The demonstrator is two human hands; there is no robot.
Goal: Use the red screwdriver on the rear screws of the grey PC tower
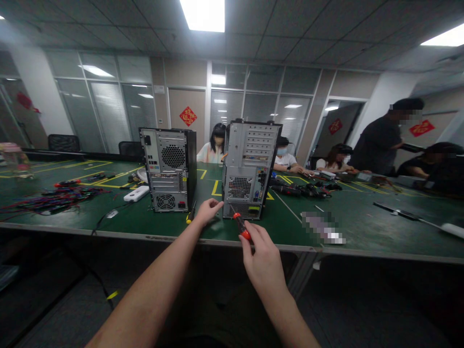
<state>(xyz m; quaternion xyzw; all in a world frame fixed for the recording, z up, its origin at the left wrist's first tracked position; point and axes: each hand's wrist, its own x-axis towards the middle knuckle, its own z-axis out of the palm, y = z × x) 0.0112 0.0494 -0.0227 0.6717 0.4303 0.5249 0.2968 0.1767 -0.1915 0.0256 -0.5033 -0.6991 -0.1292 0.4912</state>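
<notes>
A computer tower (241, 164) stands upright in front of me, its metal back panel facing me. My right hand (263, 251) grips the red and black handle of a screwdriver (239, 224). Its thin shaft slants up and left to the lower left part of that panel; whether the tip touches a screw is too small to tell. My left hand (209, 211) is at the lower left edge of the same tower, fingers stretched toward it and nothing visible in them. A second tower (168, 169) stands to the left. Between the towers lies a yellow and black screwdriver (191, 214).
Tangled coloured cables (54, 198) and a white power strip (137, 194) lie left on the green table (119, 217). Black cables (300, 188) lie to the right, beyond a blurred-out flat item (322, 227). Several people sit or stand across the table.
</notes>
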